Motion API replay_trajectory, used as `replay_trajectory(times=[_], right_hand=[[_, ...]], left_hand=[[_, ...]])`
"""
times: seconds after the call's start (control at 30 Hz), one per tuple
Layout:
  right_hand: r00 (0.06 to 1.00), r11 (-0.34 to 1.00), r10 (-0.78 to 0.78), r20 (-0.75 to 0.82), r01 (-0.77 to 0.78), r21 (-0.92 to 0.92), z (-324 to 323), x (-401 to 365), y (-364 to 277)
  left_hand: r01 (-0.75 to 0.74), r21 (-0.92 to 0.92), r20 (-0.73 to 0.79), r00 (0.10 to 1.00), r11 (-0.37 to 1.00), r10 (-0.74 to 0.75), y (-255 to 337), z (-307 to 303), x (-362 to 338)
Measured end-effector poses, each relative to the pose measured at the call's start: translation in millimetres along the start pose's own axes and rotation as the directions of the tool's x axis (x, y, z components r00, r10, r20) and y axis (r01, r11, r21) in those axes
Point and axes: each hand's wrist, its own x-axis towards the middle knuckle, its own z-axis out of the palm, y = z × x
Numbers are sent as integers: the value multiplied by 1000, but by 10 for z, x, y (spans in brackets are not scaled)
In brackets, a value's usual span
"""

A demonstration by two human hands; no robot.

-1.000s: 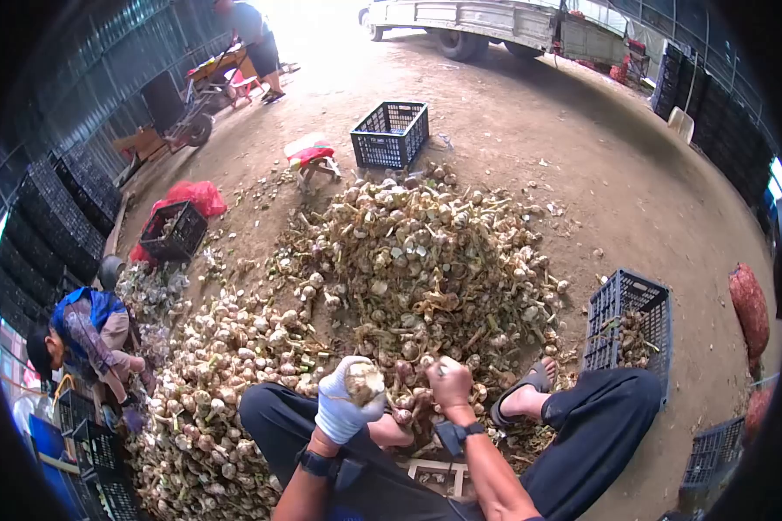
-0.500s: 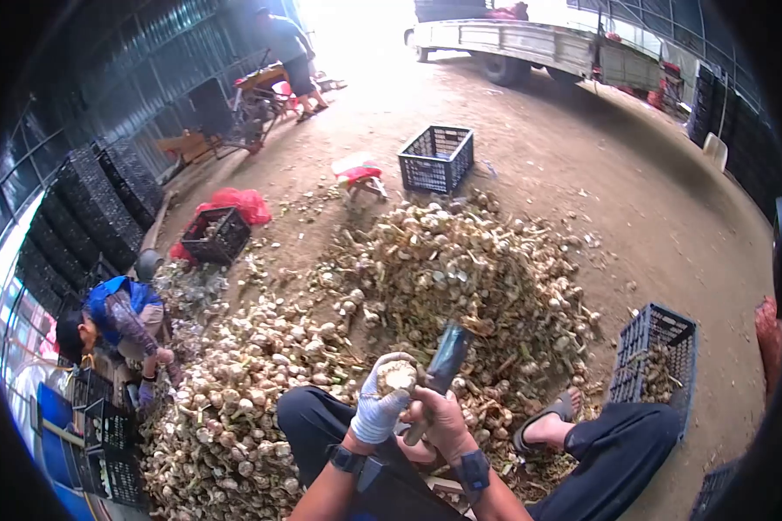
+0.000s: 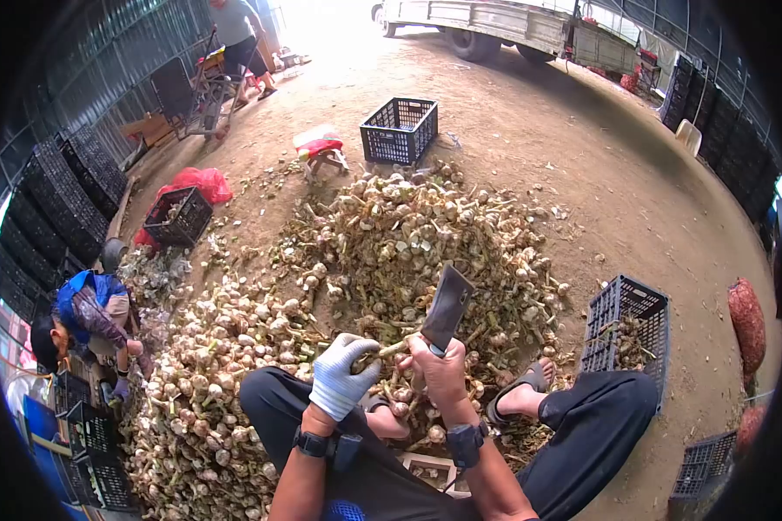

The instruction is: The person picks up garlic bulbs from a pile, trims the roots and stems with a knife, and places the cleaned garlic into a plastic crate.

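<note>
My left hand (image 3: 343, 375), in a pale striped work glove, is closed round a garlic (image 3: 391, 350). Its stalk sticks out to the right and its bulb is hidden in the glove. Beside it, my bare right hand (image 3: 440, 372) grips a cleaver (image 3: 449, 306) by the handle, the broad dark blade pointing up and away from me. The stalk's end reaches the right hand, close to the base of the blade. Below and beyond both hands lies a heap of garlic with stalks (image 3: 417, 234), and another pile of garlic bulbs (image 3: 226, 373) spreads to the left.
By my right knee stands a dark crate (image 3: 630, 304) with stalks in it. Farther off are a black crate (image 3: 400, 130), a small stool (image 3: 320, 148) and a crate by red netting (image 3: 178, 217). A person (image 3: 91, 308) bends at the left; another stands at the back near a truck (image 3: 495, 22).
The cleaver has swung more upright, its flat side now showing. My left hand has turned and moved left, so the bulb seen in it before is hidden. The whole view has shifted.
</note>
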Motion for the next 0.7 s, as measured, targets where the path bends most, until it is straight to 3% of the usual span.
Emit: replay_trajectory(times=[0.03,0.07,0.1,0.13,0.17,0.23,0.27,0.33,0.37,0.4,0.43,0.5,0.57,0.6,0.63,0.67,0.7], right_hand=[[1000,998,-27,-4,27,-50,-7,-7,-22],[1000,998,-28,-3,28,-50,-25,8,40],[982,966,-188,26,190,-176,-51,24,140],[938,892,-338,73,344,-292,-87,38,229],[939,893,-337,71,343,-293,-65,17,172],[852,720,-479,212,519,-460,7,-46,62],[824,696,-511,244,563,-445,13,-40,112],[820,681,-505,269,570,-460,-44,16,305],[814,663,-500,294,579,-474,-88,40,435],[884,716,-386,265,468,-518,-151,45,618],[900,673,-378,219,429,-602,-296,100,1041],[977,570,-179,117,199,-797,-604,6,1581],[988,684,-90,-127,-31,-728,-792,-73,1891],[973,719,-39,-228,-132,-682,-909,-45,2029],[960,701,-39,-276,-171,-693,-978,-34,1936],[945,650,-69,-318,-200,-734,-1061,9,1867],[928,595,-102,-357,-231,-770,-1152,40,1841]], left_hand=[[69,-62,6,998,996,-69,-38,20,-8],[40,-64,-63,997,997,-44,-115,47,-9],[39,-64,-63,997,997,-43,-108,37,-6],[187,-174,2,982,967,-190,-89,26,-7],[336,-270,83,942,902,-326,-79,24,-15],[338,-267,102,941,903,-322,-101,40,-33],[405,-324,166,914,855,-370,-90,31,-44],[519,-446,279,855,729,-438,-67,19,-55],[520,-446,281,854,728,-438,-78,9,-67],[566,-471,335,824,677,-456,-106,-8,-67],[607,-493,389,795,623,-467,-122,-19,-67],[606,-479,370,795,635,-480,-125,-52,-62],[499,-790,306,825,356,-476,-140,-172,-83],[306,-885,146,898,351,-415,-261,-238,-143],[76,-985,-16,849,152,-528,-692,-279,-348],[-166,-986,-151,886,5,-438,-476,-635,-256],[-302,-717,-168,950,-629,-265,-87,-973,-60]])
